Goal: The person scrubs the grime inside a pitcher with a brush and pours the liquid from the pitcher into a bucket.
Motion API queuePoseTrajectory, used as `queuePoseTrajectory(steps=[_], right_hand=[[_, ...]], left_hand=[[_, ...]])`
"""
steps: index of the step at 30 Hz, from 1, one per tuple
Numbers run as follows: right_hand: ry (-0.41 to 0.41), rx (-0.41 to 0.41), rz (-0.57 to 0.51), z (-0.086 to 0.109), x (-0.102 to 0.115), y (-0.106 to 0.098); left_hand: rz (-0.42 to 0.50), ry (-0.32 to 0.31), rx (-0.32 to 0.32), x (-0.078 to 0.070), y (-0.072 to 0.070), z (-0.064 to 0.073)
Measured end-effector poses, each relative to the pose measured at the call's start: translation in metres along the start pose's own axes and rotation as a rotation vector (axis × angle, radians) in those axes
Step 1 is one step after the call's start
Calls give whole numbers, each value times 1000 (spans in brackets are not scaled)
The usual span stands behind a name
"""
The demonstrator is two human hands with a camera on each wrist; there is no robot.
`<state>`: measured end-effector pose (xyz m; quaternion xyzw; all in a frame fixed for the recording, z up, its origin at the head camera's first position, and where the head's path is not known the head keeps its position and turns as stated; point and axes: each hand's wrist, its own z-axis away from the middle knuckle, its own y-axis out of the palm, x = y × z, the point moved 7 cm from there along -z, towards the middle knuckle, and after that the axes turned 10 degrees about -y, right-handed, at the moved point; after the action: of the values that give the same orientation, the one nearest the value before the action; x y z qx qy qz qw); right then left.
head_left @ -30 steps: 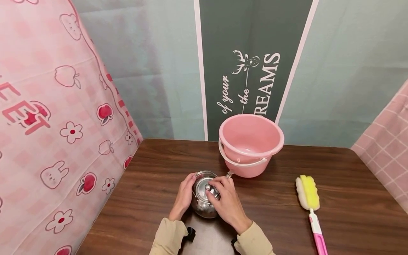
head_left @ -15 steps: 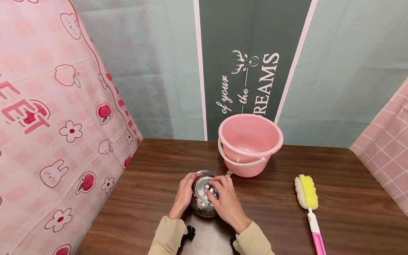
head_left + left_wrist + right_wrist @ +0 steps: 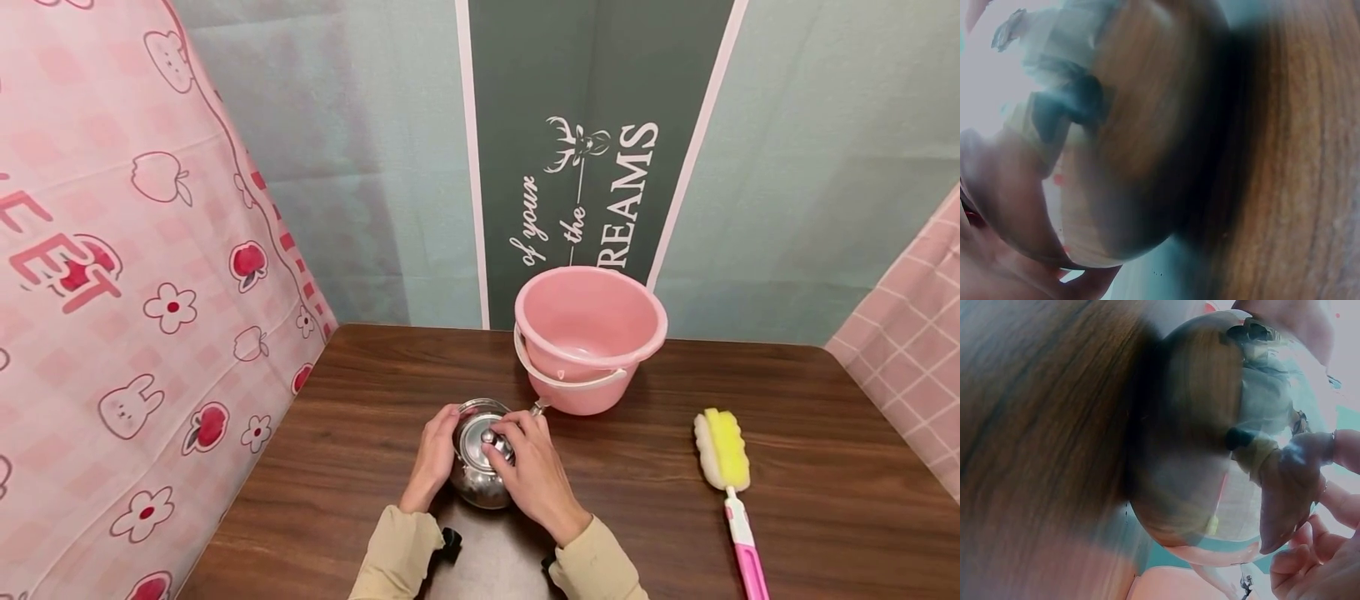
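Shiny round steel pot (image 3: pixel 477 482) sits lower centre of frame. Your left hand (image 3: pixel 435 452) cups its side, fingers curled; your right hand (image 3: pixel 537 468) looks to be pinching the small metal knob (image 3: pixel 488 436) on the round steel lid (image 3: pixel 473 447). I'd brace the pot, keep the lid level.

The brown table (image 3: pixel 360 392) bears a kettle (image 3: pixel 478 485), bucket (image 3: pixel 577 401) — and sponge brush (image 3: pixel 737 517).

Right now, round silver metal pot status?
Left hand cupping pot; right hand pinching silver lid knob. Pot upright on brown wood-grain table. Pink plastic bucket close, behind right.
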<state>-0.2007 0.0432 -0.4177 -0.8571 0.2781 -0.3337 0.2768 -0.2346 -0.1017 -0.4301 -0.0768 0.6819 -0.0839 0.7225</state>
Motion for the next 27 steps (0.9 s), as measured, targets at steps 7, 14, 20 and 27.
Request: queuePoseTrajectory(steps=[7, 14, 20, 27], right_hand=[[5, 7, 5, -1, 0, 0], [5, 8, 6, -1, 0, 0], [6, 15, 7, -2, 1, 0], [-3, 8, 9, -2, 1, -1]], left_hand=[[-20, 6, -16, -1, -1, 0], [-24, 15, -14, -2, -1, 1], [-35, 15, -22, -1, -1, 0], [-47, 18, -29, -2, -1, 0]])
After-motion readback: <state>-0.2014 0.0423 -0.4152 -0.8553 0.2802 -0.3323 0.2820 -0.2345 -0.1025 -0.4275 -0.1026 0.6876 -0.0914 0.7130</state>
